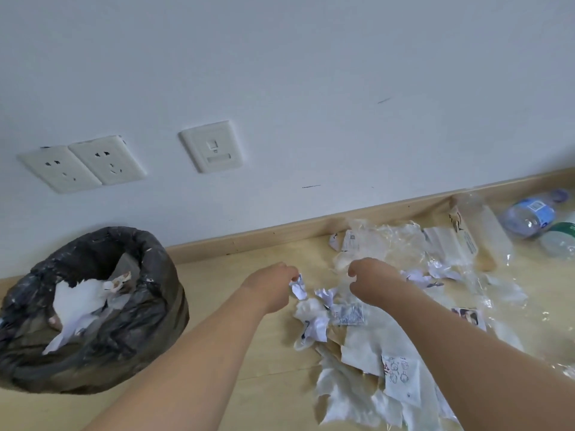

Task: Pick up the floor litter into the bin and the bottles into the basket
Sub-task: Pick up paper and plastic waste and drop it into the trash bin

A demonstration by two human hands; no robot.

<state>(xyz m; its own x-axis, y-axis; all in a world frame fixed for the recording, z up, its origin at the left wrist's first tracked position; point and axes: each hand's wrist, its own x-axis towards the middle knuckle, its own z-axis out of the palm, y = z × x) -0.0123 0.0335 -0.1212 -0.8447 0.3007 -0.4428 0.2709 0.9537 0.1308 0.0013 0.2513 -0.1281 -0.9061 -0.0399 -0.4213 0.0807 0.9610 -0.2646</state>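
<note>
White paper scrap point(297, 286) pinched in the left hand point(273, 287); right hand point(370, 279) curled above the litter pile point(357, 337), its grasp indiscernible. Bin point(93, 309) at nine o'clock, bottles point(529, 217) at two.

Illumination is bright, even and diffuse; shadows are soft and faint. Wide-angle distortion bends the skirting board point(280, 231) and tilts the wall sockets point(82, 164). Overall focus is slightly soft, most toward the edges.

Black liner in the bin point(149, 275); white crumpled paper scraps point(314, 321); blue-labelled clear bottle point(529, 216); pale wood floor point(249, 384).
</note>
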